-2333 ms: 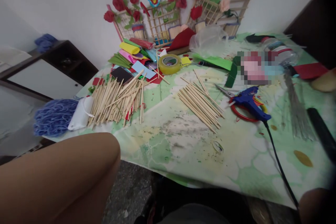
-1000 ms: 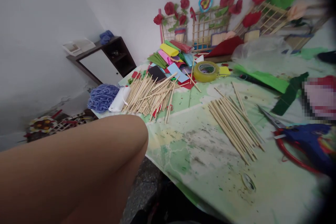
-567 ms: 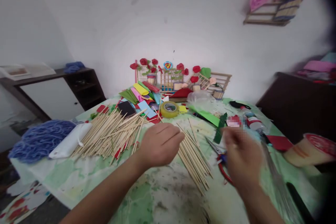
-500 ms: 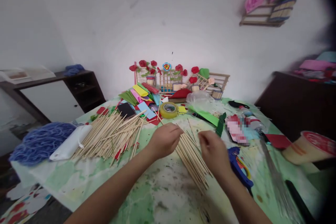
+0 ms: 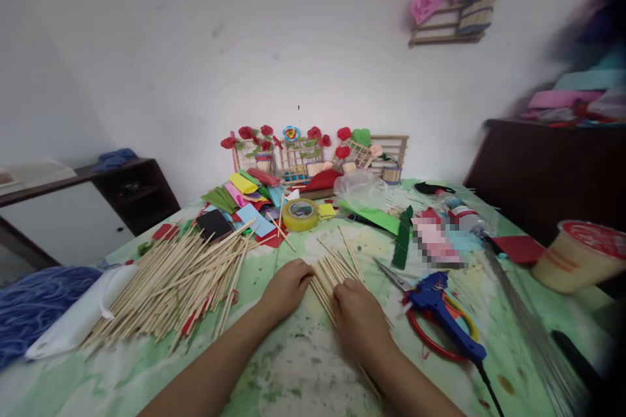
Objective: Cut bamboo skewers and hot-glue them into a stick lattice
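1. Quick status: the small bundle of sticks [image 5: 332, 268] is lying on the table [image 5: 303, 371], front and centre. It's bracketed by the left hand [image 5: 288, 287] at its left edge and the right hand [image 5: 359, 319] laid over its near end. Both hands are half curled, with the fingers bent down onto the wood. Whether any stick is actually pinched can't be told, since the fingertips are hidden.
2. The sticks are thin, round and loose, and the far ends are already fanned out. If they get squeezed unevenly from the two sides, a few could probably be rolled out or crossed over.
3. The big pile of sticks [image 5: 176, 283] is just to the left. One wide sweep of the left hand and the two lots could easily be mixed up.
4. The scissors [image 5: 391, 273] lie near the right hand with the blades aimed at the bundle, and the glue gun [image 5: 440, 300] is laid across their handles. A knuckle could be nicked or the gun bumped. Whether the gun is hot can't be told.
5. Some sticks run under the right wrist. If weight gets leaned there, they could be snapped or flicked toward the near edge.
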`<state>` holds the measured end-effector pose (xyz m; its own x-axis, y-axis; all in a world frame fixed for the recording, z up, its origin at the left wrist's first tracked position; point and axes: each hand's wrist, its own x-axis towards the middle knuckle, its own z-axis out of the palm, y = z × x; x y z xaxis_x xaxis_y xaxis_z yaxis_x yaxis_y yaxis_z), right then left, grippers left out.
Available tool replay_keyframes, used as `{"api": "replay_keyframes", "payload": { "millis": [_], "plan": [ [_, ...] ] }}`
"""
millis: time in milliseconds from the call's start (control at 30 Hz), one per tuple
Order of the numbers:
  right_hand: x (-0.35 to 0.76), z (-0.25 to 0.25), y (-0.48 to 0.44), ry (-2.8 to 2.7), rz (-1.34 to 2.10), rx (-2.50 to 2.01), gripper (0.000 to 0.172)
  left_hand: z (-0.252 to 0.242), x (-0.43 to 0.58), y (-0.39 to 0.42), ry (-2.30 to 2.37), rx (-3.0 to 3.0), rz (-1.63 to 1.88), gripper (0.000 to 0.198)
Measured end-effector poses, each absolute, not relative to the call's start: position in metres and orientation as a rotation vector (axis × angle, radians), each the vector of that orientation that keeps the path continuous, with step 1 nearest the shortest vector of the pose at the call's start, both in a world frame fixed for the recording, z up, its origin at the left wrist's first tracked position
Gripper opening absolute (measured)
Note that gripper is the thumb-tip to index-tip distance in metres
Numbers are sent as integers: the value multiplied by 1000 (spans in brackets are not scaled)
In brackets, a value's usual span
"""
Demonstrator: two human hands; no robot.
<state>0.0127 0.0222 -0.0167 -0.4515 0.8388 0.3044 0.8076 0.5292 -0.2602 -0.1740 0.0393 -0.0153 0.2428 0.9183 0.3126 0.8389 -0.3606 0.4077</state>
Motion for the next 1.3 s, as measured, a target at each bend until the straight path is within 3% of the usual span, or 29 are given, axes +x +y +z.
{"api": "replay_keyframes", "payload": {
  "millis": [600, 900, 1300],
  "plan": [
    [35, -1, 35, -2215, 82, -1689, 15, -11, -174, 38, 1639, 2301, 767, 19],
    [28, 2, 29, -2285, 124, -1632, 17, -7, -171, 35, 1585, 2289, 770, 21],
    [30, 1, 30, -2284, 100, -1727, 22, 4, -162, 26, 1307, 2567, 516, 24]
  ]
}}
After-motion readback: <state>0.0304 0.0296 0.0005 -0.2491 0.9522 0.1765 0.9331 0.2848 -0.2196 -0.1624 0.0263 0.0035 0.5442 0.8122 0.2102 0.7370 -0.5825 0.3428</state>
